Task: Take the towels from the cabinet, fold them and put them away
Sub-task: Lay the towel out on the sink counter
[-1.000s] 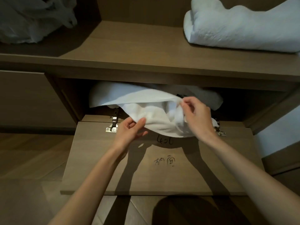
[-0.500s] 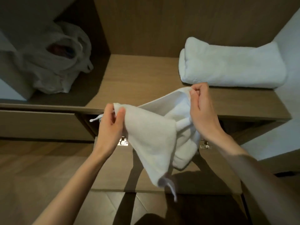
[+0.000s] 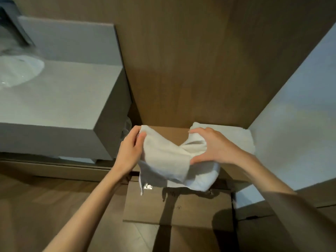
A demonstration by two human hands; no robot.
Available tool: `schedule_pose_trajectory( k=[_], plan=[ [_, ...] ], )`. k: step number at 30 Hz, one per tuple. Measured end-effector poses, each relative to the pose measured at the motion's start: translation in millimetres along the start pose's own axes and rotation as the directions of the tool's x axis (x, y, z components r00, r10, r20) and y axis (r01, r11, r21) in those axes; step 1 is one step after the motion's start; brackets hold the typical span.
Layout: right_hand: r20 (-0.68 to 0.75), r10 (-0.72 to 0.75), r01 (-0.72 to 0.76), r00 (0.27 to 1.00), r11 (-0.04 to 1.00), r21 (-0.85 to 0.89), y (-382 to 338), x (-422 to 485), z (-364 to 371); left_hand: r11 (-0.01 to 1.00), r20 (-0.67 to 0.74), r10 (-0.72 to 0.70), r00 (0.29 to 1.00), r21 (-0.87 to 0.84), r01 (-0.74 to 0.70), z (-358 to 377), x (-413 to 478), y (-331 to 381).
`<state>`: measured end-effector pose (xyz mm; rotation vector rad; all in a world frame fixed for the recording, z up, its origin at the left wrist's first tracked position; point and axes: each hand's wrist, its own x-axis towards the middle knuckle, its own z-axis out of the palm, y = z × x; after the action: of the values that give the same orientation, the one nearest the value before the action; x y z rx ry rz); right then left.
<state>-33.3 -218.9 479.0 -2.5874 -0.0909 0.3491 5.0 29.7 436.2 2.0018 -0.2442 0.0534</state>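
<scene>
Here both hands, left hand [image 3: 130, 149] and right hand [image 3: 209, 147], gripping white towel [image 3: 163, 160] midair.

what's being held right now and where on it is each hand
A white towel, held in the air. The left hand pinches its upper left corner; the right hand grips the bunched cloth at its upper right.

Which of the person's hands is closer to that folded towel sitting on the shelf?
The right hand. It grips the held towel directly in front of the folded towel, overlapping it in view. The left hand pinches the held towel's other corner, farther left.
</scene>
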Motion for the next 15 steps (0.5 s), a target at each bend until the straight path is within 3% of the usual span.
schedule_pose_trajectory(
  k=[3,6,11,15],
  plan=[
    [0.002,-0.036,0.036,0.999,0.993,-0.109,-30.9,-14.5,-60.5,1.000,-0.024,0.009,1.000,0.007,-0.009,-42.3,10.6,63.7],
    [-0.029,-0.026,0.024,0.999,0.998,-0.061,-60.8,-28.3,-110.8,0.999,-0.058,0.031,0.998,0.014,-0.030,-77.4,18.3,107.8],
    [-0.215,-0.075,0.105,0.974,0.986,0.132,-103.3,-43.2,-162.3,0.994,-0.203,0.101,0.974,0.068,-0.089,-130.9,26.2,157.5],
    [-0.419,-0.141,0.232,0.897,0.957,0.174,-140.2,-36.7,-180.1,0.982,-0.311,0.173,0.935,0.126,-0.140,-172.2,31.9,175.1]
  ],
)
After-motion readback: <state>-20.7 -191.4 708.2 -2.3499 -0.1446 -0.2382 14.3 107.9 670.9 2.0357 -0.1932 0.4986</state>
